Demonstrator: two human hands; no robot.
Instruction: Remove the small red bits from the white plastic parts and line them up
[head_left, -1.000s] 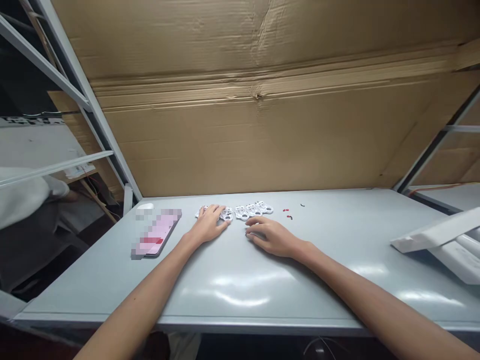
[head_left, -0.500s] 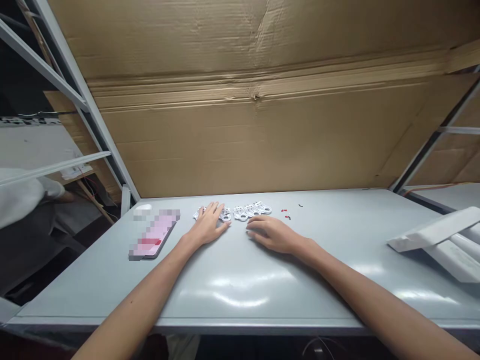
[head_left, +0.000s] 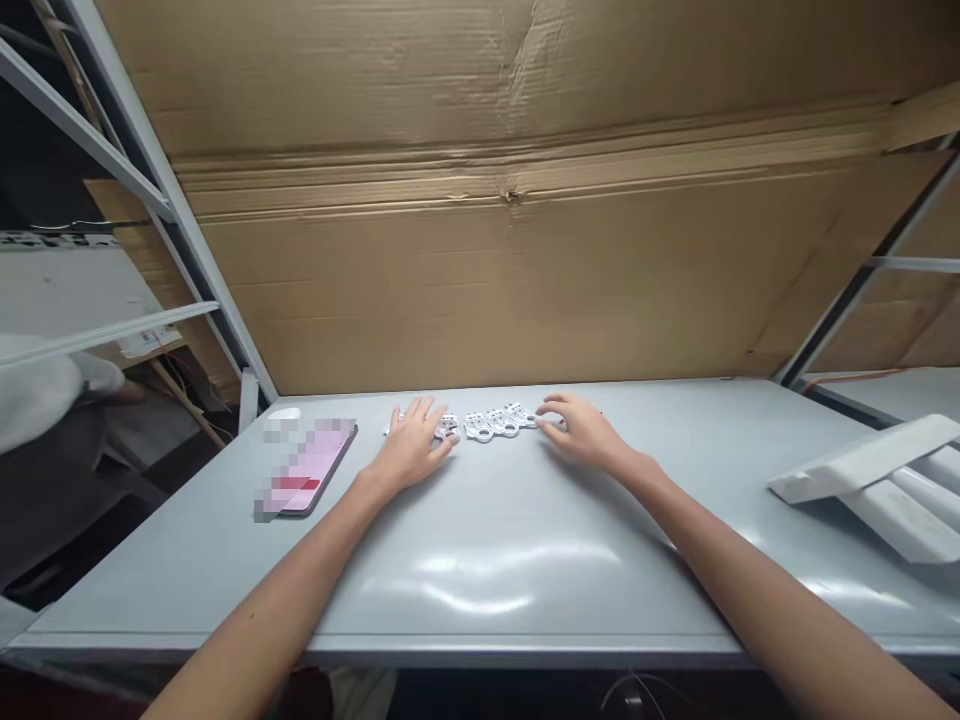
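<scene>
Small-parts assembly workshop, seen from head height: a long grey workbench (head_left: 495, 590) bearing a row of small white moulded parts (head_left: 487, 424), backed by a corrugated cardboard sheet (head_left: 510, 270) set against a pale metal rack frame (head_left: 142, 170), with loose wiring (head_left: 171, 352) at left.

I count | hands (head_left: 411, 447): 2 | white plastic pieces (head_left: 477, 427): about 5, too small to be sure | phone (head_left: 306, 468): 1 | computer mouse (head_left: 285, 413): 1 | table (head_left: 517, 600): 1 | cardboard sheet (head_left: 480, 250): 1 | white bars (head_left: 870, 460): 3
</scene>
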